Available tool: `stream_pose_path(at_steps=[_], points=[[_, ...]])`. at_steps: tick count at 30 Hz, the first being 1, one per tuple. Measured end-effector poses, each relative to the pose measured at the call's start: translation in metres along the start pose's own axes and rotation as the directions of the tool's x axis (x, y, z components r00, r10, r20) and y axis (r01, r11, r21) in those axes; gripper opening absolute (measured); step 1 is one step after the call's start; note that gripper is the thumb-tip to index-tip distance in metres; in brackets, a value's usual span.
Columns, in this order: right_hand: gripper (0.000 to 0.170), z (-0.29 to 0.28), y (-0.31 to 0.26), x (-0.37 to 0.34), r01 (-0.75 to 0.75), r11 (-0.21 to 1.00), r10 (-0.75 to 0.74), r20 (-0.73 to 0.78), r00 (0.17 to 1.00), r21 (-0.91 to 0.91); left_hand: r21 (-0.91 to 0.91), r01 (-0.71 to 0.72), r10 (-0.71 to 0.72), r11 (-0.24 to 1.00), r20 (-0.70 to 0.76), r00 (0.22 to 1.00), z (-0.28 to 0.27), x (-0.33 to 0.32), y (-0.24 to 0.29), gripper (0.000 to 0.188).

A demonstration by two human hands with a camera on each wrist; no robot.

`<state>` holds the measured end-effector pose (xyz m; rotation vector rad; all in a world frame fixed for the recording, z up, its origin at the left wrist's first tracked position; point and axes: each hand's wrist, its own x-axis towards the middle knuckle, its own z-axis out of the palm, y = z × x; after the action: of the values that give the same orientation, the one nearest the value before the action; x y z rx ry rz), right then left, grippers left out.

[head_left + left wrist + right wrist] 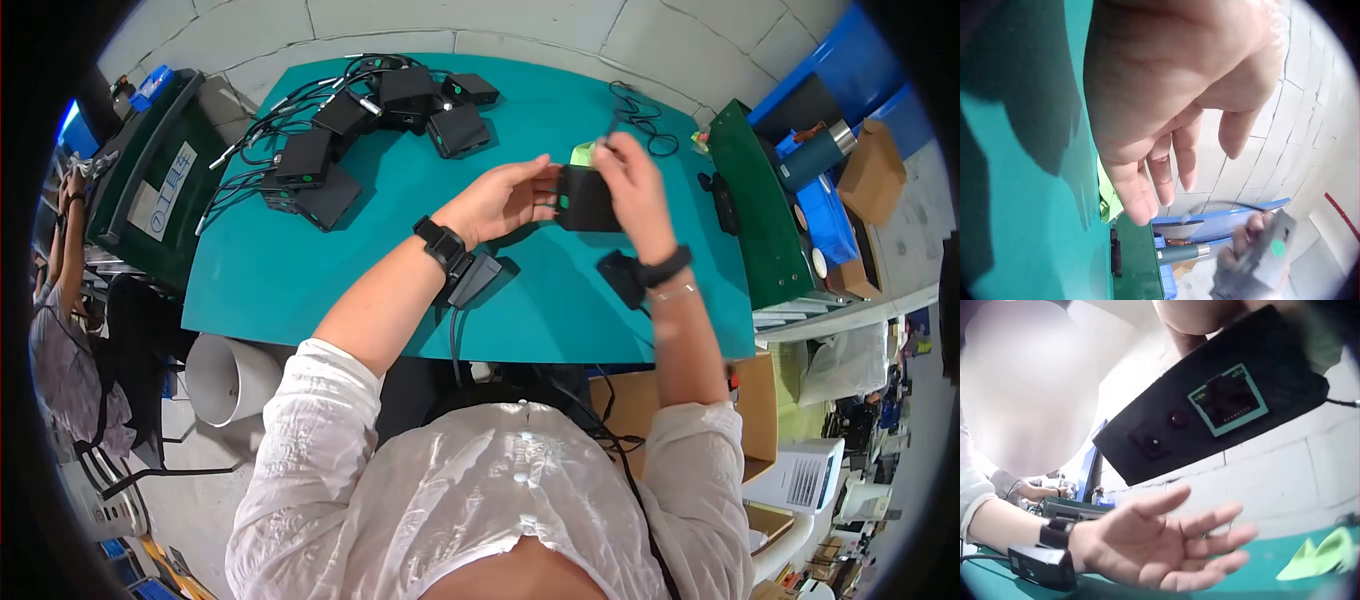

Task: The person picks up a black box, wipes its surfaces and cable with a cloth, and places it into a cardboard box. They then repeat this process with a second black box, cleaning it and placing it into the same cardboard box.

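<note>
My right hand (640,190) grips a small black box (588,210) and holds it up above the table. In the right wrist view the box (1291,378) shows a network port, a round power socket and a small red button or light on one side, with a thin cable at its end. A green round sticker marks the box in the left wrist view. My left hand (500,203) holds nothing, its palm turned up and fingers spread beside the box. A light green cloth (1319,556) lies on the table behind the hands.
Several black boxes (407,88) with cables lie piled at the back left of the teal table (560,320). A loose black cable (655,125) lies at the back right. Green cabinets flank the table; a flask (815,155) rests on the right one.
</note>
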<state>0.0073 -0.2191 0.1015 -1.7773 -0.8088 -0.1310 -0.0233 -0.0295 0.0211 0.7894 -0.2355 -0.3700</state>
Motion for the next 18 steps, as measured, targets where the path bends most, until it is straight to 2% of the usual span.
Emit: stream_pose_path(at_steps=[2,4,5,7,9,11,13,14,15,17,18], points=[[0.019,0.021,0.031,0.016,-0.03,0.997,0.027,0.046,0.999,0.072,-0.049,0.008,-0.009,0.999,-0.022,1.0,0.009,-0.011,0.01,0.045],[0.019,0.036,0.048,0.024,-0.172,0.95,0.155,0.086,0.984,0.26,-0.102,0.035,-0.037,0.994,-0.023,0.999,0.009,-0.018,0.013,0.045],[0.019,0.042,0.049,0.024,-0.177,0.947,0.157,0.093,0.983,0.267,-0.102,0.034,-0.037,0.994,-0.034,0.999,0.007,-0.019,0.014,0.045],[0.018,0.049,0.05,0.019,-0.256,0.87,0.217,0.139,0.966,0.421,-0.096,0.05,-0.062,0.994,-0.131,0.989,0.005,-0.019,0.012,0.041],[0.019,0.05,0.05,0.016,-0.301,0.832,0.269,0.137,0.953,0.465,-0.096,0.056,-0.069,0.994,-0.142,0.987,0.011,-0.02,0.014,0.04],[0.02,0.047,0.051,0.015,-0.337,0.721,0.267,0.206,0.941,0.605,-0.095,0.064,-0.078,0.993,-0.147,0.986,0.011,-0.019,0.015,0.04],[0.02,0.042,0.05,0.016,-0.386,0.696,0.307,0.235,0.922,0.606,-0.216,0.059,-0.055,0.975,0.026,0.998,0.007,-0.018,0.016,0.042],[0.021,0.04,0.052,0.018,-0.424,0.675,0.332,0.265,0.905,0.604,-0.171,0.058,-0.052,0.984,0.044,0.998,0.009,-0.018,0.018,0.047],[0.021,0.04,0.055,0.02,-0.428,0.671,0.334,0.268,0.903,0.606,-0.172,0.059,-0.053,0.983,0.039,0.998,0.006,-0.017,0.017,0.047],[0.022,0.036,0.062,0.024,-0.318,0.863,0.249,0.216,0.944,0.394,-0.016,0.041,-0.042,0.999,-0.071,0.997,-0.001,-0.016,0.015,0.056],[0.022,0.03,0.064,0.026,-0.318,0.862,0.248,0.219,0.944,0.396,-0.015,0.039,-0.04,0.999,-0.076,0.996,-0.001,-0.016,0.016,0.056]])
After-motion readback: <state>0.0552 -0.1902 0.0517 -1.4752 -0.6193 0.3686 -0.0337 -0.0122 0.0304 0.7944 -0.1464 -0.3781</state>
